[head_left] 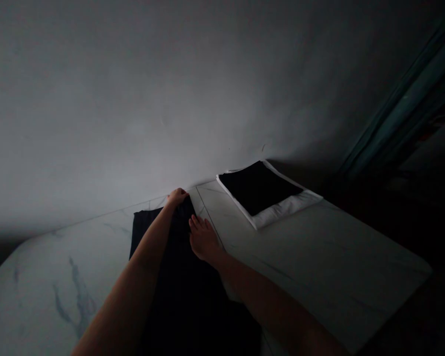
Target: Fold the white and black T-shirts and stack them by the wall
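Note:
A dark cloth (193,291) lies lengthwise on the marbled table (319,257), from near the wall down to the bottom of the view. At its far end my left hand (177,197) is closed, with its fingertips pinching the cloth's far right corner. Just nearer and to the right, my right hand (203,237) rests at the cloth's right edge, its fingers spread and flat. To the right of both hands, a folded black cloth (259,188) sits on top of folded white cloth (282,210).
A pale wall (163,99) rises along the table's far side. Greenish hanging fabric (396,104) is at the right, in dim light. The table's right corner slopes away into darkness.

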Tool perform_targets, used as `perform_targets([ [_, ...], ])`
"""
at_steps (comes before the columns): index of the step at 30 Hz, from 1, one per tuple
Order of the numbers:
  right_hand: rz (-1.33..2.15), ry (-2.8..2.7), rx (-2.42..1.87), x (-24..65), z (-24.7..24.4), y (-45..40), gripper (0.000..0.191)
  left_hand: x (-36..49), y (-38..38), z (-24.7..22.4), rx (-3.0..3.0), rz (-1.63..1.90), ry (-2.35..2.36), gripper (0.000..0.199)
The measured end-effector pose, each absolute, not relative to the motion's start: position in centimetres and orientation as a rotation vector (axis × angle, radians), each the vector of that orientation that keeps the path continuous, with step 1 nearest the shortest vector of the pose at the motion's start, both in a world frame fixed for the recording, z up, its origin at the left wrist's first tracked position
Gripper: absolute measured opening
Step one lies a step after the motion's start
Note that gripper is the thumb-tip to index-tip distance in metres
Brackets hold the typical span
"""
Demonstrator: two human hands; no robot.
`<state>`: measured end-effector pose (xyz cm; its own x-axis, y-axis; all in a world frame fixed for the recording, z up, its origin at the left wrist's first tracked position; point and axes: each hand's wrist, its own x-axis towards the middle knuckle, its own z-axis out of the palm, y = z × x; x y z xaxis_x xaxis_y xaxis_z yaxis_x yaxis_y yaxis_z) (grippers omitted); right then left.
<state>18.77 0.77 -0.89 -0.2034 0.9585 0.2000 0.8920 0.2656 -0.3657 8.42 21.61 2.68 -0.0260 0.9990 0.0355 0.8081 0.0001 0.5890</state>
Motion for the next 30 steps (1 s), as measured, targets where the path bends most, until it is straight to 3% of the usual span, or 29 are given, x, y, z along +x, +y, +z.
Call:
perform_targets([
  [9, 0.300, -2.160, -1.720, 18.7, -0.5, 0.8, 0.054, 9.2, 19.6, 1.6, 2.305, 0.429, 1.923, 0.021],
  [16, 0.232, -2.195, -1.692, 19.1, -0.6, 0.8, 0.052, 7.5, 15.6, 5.2, 2.560, 0.385, 1.774, 0.024],
  [23, 0.397, -2.251, -1.718, 20.5, 2.3, -1.8, 0.040, 3.0, 5.0, 7.9, 2.663, 0.204, 1.566, 0.020],
  [30, 0.445, -2.086, -1.755, 24.8, 2.9, -12.8, 0.020, 2.4, -8.4, 5.0, 2.679, 0.148, 1.213, 0.022],
])
